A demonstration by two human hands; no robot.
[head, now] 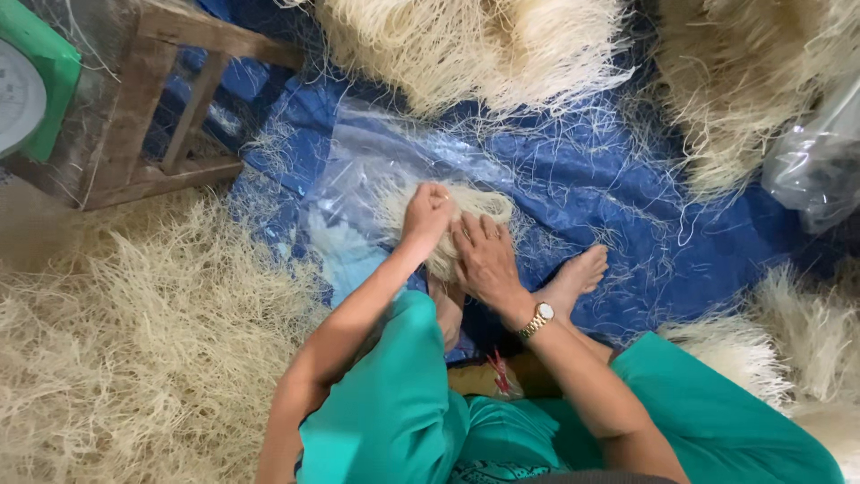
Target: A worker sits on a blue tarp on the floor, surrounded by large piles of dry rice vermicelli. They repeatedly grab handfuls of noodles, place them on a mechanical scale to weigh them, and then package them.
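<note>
Right now both hands press a noodle bundle (452, 220) into the clear plastic bag (376, 170): left hand (428, 215) gripping strands, right hand (484, 255) flat, unclenched. Next, tucking stray ends looks necessary.

This looks like a floor-level noodle-making workshop. Heaps of pale dried noodle strands (134, 358) cover a blue tarpaulin (609, 206) spread over the ground. At the tarpaulin's far left corner a green weighing scale (27, 90) stands beside a rough wooden stool (152, 116).
</note>
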